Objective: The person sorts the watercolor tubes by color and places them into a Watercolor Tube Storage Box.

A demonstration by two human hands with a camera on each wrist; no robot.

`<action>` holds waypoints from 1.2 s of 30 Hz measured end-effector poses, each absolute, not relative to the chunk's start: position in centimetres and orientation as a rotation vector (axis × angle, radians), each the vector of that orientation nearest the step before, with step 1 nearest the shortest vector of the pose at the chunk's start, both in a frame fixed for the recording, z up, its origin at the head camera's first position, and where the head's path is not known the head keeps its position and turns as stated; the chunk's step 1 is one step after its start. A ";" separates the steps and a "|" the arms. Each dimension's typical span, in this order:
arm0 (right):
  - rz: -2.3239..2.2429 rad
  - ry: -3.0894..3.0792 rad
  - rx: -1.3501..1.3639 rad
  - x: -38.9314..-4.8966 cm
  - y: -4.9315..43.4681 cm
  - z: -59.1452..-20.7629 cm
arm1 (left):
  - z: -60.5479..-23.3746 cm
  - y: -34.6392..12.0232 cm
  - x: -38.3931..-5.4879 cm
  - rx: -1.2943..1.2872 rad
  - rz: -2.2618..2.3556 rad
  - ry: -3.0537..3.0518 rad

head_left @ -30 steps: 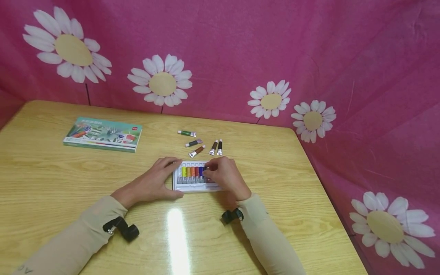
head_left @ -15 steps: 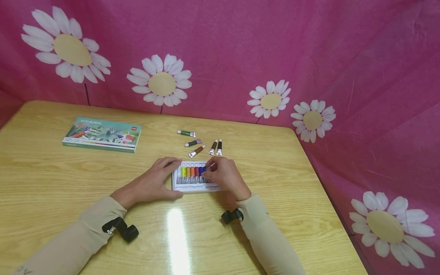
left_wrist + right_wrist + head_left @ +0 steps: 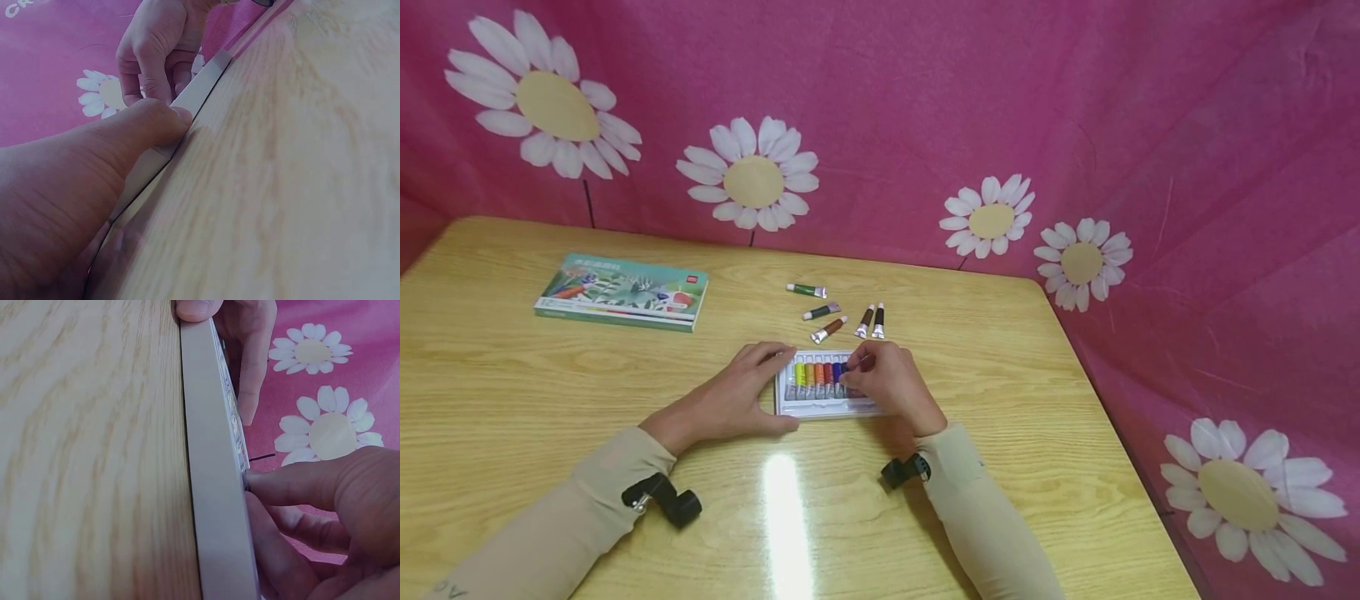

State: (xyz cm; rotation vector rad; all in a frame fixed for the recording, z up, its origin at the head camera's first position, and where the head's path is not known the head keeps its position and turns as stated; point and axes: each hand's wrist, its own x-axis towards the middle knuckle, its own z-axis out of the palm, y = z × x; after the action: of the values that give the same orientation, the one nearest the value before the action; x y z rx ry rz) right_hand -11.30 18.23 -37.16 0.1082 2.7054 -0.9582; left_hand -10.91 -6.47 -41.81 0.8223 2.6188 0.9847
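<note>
A white plastic tray [image 3: 831,408] lies on the table with a row of paint tubes [image 3: 819,379] in its slots, running from yellow through orange and red to blue. My left hand [image 3: 741,396] grips the tray's left end, thumb along the near edge and fingers at the far edge. The left thumb [image 3: 156,122] presses the tray's side wall in the left wrist view. Over the right part of the tray, my right hand [image 3: 891,379] pinches a dark paint tube between thumb and fingertips, beside the blue one. This hand covers the tray's right end.
Behind the tray lie several loose paint tubes: green [image 3: 807,291], dark green [image 3: 822,311], brown [image 3: 829,329], dark brown [image 3: 865,321] and black [image 3: 878,321]. A teal illustrated box [image 3: 621,292] lies at the back left. A pink flowered cloth [image 3: 880,100] hangs behind the table.
</note>
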 end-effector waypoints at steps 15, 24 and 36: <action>-0.929 2.700 0.026 -11.4 18.5 -36.8 | -41.8 -6.5 -10.7 0.816 0.984 2.627; -0.894 2.710 -0.011 -11.4 18.5 -36.7 | -41.8 -6.5 -10.8 0.808 0.976 2.623; -0.949 2.673 -0.019 -11.7 19.2 -36.8 | -42.0 -6.5 -11.0 0.814 0.976 2.610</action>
State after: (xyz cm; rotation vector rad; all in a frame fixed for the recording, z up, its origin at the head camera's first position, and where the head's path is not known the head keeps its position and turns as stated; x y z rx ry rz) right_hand -11.70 19.24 -36.79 -0.0185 2.6731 -0.9495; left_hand -11.01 -6.49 -41.99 0.8139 2.6096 0.9765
